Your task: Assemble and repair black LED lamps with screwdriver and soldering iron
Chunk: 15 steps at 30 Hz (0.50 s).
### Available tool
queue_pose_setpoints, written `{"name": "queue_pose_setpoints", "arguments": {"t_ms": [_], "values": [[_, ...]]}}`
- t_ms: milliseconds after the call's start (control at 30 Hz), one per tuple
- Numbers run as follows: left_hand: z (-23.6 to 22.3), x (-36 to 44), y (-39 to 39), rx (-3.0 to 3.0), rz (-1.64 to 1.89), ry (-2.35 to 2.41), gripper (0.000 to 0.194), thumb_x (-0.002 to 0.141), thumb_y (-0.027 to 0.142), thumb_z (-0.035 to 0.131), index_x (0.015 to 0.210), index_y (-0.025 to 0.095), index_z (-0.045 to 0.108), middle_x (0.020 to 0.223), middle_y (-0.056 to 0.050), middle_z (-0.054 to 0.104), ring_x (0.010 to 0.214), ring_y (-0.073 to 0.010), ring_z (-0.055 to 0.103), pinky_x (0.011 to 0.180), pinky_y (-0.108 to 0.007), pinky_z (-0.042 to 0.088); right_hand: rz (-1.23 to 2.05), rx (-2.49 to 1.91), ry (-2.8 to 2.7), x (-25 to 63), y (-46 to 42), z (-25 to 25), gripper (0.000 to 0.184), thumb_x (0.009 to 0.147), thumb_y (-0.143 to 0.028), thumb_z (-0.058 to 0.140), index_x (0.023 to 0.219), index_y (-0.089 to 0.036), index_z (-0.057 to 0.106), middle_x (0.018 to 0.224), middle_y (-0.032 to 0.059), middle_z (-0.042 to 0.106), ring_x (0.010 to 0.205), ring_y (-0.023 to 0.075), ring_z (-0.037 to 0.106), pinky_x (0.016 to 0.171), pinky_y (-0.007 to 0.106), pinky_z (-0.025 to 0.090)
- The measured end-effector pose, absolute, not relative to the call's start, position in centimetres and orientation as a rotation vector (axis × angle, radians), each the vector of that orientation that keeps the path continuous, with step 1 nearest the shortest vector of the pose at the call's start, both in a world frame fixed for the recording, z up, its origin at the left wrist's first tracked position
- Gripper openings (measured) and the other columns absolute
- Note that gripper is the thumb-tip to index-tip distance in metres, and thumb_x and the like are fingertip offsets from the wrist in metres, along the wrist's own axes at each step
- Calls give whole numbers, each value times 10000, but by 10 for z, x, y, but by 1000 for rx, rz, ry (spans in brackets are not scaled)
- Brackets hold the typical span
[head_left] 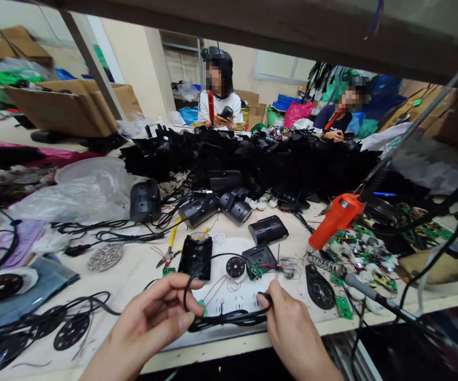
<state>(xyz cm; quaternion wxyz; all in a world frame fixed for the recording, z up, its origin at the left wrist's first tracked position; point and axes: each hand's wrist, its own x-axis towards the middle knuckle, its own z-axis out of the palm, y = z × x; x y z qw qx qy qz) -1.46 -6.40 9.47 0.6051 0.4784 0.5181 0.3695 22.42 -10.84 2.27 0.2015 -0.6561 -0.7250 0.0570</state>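
Note:
A black cable [232,317], coiled into a flat bundle and bound in the middle, stretches between my hands just above the bench's front edge. My left hand [159,320] has its thumb and fingers around the bundle's left end, where a loop of cable rises. At the right end, my right hand [288,323] grips the bundle with curled fingers. Behind them lie a black plastic housing [197,259], a round black slotted disc [235,267] with thin red wires, and a small green circuit board [256,271] beside an open black case [262,255].
An orange electric screwdriver [338,219] hangs at right, above a soldering iron [366,288] and scattered circuit boards. Yellow-handled pliers [171,242] lie left of the housing. Black housings [268,229] and a dark heap [252,153] stand behind. Two people [221,100] sit across the bench.

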Motion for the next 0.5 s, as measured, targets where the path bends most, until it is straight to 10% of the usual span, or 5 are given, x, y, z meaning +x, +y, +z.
{"name": "queue_pose_setpoints", "arguments": {"t_ms": [333, 500], "values": [[113, 1, -41, 1303, 779, 1078, 328, 793, 465, 708, 976, 195, 671, 711, -30, 687, 672, -172, 615, 593, -237, 475, 411, -1610, -1850, 249, -124, 19, 149, 904, -168, 518, 1029, -231, 569, 893, 20, 698, 806, 168, 702, 705, 233, 551], [103, 14, -48, 1191, 854, 1124, 367, 788, 524, 691, 917, 182, 663, 572, -3, 636, 593, -180, 598, 586, -274, 485, -70, -1766, -1585, 283, -119, 9, 227, 1004, -256, 399, 1036, -181, 611, 928, 84, 731, 784, 188, 719, 690, 262, 567]]}}
